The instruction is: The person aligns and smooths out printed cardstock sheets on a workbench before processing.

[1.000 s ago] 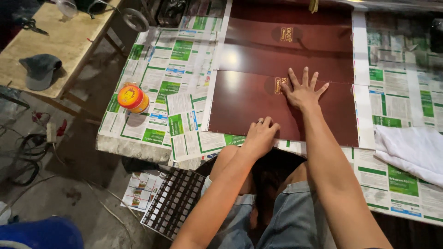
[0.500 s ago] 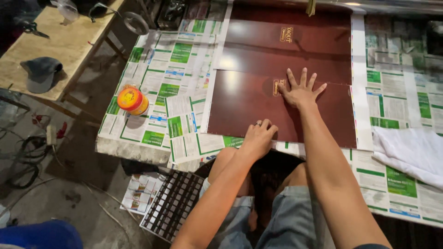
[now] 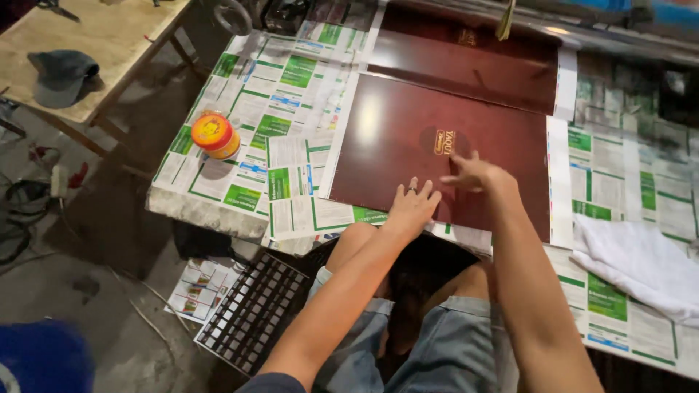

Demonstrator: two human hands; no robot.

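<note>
Maroon panel [image 3: 408,138] lies under left hand [image 3: 412,209], fingers spread flat; right hand [image 3: 475,175] loosely curled.

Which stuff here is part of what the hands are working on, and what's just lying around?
In use: left hand, right hand, dark red board, newspaper.
Lying about: orange tin, white cloth, grey cap, black grid.

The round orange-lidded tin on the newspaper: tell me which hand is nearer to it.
Left. The left hand lies flat on the dark red-brown board's near edge, to the right of the round orange-lidded tin; the right hand is farther right, near the gold emblem.
</note>
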